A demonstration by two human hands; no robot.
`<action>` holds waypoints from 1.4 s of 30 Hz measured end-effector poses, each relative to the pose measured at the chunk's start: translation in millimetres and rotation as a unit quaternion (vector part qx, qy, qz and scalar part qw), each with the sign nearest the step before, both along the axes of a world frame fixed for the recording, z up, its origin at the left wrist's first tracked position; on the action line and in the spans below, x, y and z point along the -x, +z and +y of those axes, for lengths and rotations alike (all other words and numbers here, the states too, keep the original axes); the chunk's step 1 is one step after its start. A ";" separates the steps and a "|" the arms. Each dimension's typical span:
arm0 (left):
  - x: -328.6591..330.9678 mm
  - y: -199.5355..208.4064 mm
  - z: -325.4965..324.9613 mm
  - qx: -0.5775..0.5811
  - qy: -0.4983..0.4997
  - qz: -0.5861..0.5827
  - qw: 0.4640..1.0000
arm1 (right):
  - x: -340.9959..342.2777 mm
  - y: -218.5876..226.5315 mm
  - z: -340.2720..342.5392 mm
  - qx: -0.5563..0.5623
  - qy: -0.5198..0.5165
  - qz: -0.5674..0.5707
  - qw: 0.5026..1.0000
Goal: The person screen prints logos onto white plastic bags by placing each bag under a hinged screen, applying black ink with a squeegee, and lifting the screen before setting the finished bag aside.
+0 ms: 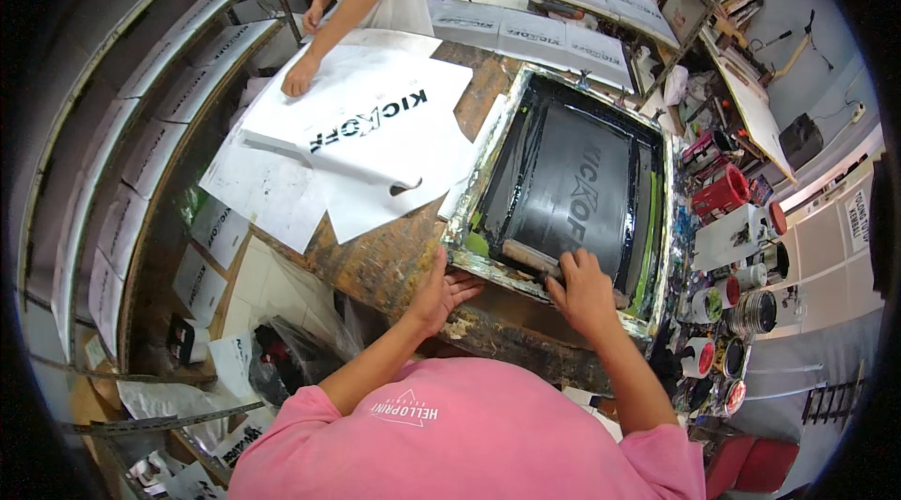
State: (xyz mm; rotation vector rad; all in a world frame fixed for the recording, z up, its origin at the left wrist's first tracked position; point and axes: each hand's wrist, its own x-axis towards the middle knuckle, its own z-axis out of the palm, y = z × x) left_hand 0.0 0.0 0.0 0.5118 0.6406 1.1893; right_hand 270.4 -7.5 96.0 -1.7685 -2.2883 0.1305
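A screen printing frame [668, 219] with paint-crusted edges lies on the worktable, its dark mesh [568, 172] showing a lettered design and smears of black and green ink. Near the frame's front edge, my right hand [584, 292] is closed round the wooden handle of a squeegee [530, 257]; part of the handle lies hidden under the fingers. My left hand [439, 297] rests at the frame's near left corner, thumb up, fingers stretched out against the edge. Left of the frame sit white printed bags [404, 148] with black lettering, one with a handle cutout.
Across the table, a co-worker's hand [300, 75] touches the white sheets. Racks with printed bags [150, 158] stand at the left and back. Ink tubs and cans [725, 192] crowd the right side. The stained wooden table [375, 265] ends just before my body.
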 end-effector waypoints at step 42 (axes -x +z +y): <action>21.3 82.5 23.0 -0.097 0.332 0.527 0.776 | -68.2 238.7 71.0 -0.289 -0.024 0.008 0.957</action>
